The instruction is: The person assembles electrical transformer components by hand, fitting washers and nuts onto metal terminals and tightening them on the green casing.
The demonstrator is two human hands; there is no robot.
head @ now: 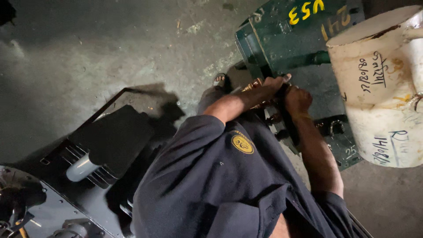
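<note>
Head view: left hand closed around a brass fitting, at the near edge of a dark green metal housing on the concrete floor. Right hand fisted just beside it, touching the left; contents hidden, cannot tell. White drum at housing's right side. Black finned motor lower left, well apart.

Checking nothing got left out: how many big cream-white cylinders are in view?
1. The big cream-white cylinder stands at the right edge, beside the dark green metal housing that both hands work on. Others may lie outside the frame.
</note>
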